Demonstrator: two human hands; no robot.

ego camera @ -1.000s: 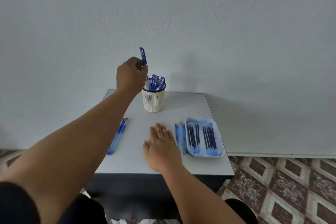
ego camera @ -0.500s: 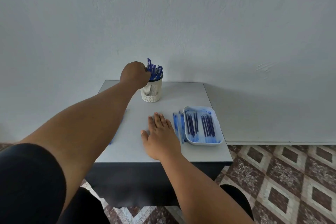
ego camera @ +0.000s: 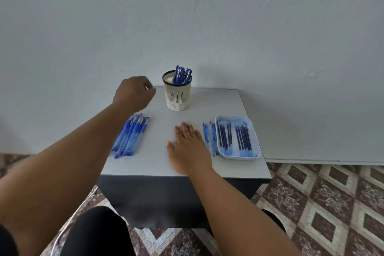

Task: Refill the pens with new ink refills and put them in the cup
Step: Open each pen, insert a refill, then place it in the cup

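Grey tabletop [ego camera: 187, 164] carries everything. Right hand [ego camera: 190, 149] lies flat on it, fingers straight and spread a little, holding nothing. Left hand [ego camera: 133, 93] hangs above the tabletop, fingers curled in loosely and empty.

Change: a second ago the left hand's fingers pinched a pen over the cup [ego camera: 177, 93]; half a second ago they were at the rim; now they are pulled back to the left of the cup, apart from it, and the pen is gone from them. Judgement: that pen is dropped in, one more done, next one due.

White tray [ego camera: 256, 149] sits right of the right hand's fingers, with dark refills [ego camera: 242, 139] lying in it, long axes running near to far. Loose refills [ego camera: 209, 137] lie on the tabletop between those fingers and the tray, same near-far axis, just beside the fingers.

Pens on the tabletop [ego camera: 131, 137] lie in a bundle below the left fingers, long axes slanting from near-left to far-right, caps at the far end. Probably still to refill.

Pens in the cup [ego camera: 181, 75] stand near upright, leaning right, just right of the left fingers.
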